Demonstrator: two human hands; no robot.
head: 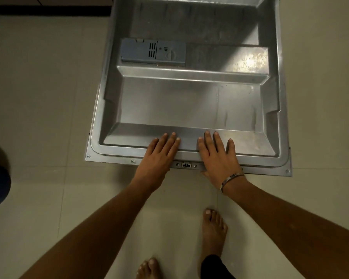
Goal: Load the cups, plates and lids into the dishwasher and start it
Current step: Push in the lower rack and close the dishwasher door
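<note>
Dishwasher door (189, 101) lies fully lowered; your left hand (159, 156) and right hand (218, 156) rest flat, fingers straight, gripping nothing, likely steadying its front edge.

The dishwasher door (189, 109) is bare stainless steel on its inner face, brushed and dully shining, smudged and streaked with dried water marks; one patch at the right glares speckled under the light; the detergent dispenser (153, 51) is grey-blue matt plastic; the floor (38, 97) is pale smooth tile with a soft sheen; the bangle (231, 181) is polished metal.
</note>
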